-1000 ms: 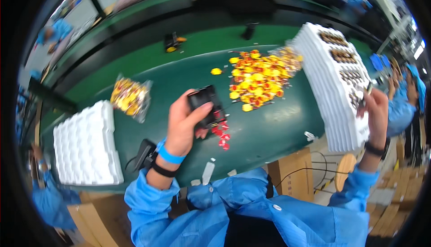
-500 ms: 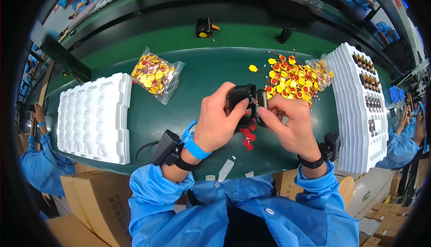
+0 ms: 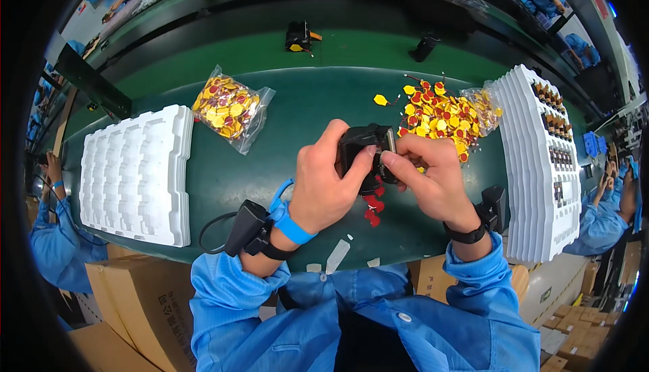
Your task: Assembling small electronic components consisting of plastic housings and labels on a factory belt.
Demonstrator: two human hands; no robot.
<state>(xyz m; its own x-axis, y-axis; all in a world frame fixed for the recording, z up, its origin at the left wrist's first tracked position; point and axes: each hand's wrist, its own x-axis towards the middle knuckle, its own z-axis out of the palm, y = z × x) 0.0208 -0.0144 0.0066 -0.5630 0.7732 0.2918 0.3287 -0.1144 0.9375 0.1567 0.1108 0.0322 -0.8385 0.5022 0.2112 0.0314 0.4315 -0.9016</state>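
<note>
My left hand (image 3: 332,176) is closed round a black plastic housing (image 3: 358,143), its thumb pressed on the near face. From the right, my right hand (image 3: 433,176) pinches a smaller black part with a shiny metallic edge (image 3: 390,143), which sits against the housing's right side. Fingers hide where the two parts meet. Small red discs (image 3: 372,211) lie on the green table just below the hands. Beyond my right hand spreads a loose heap of yellow and red disc-shaped parts with short leads (image 3: 439,116).
A clear bag of similar yellow discs (image 3: 228,109) lies at left, behind stacked white foam trays (image 3: 135,176). More white trays (image 3: 541,169) holding small parts stand at right. A black unit with a yellow disc (image 3: 297,37) rests at the back. Co-workers sit on both sides.
My right hand has brought the smaller black part in against the housing; a gap showed between them before. My left hand still grips the housing.
</note>
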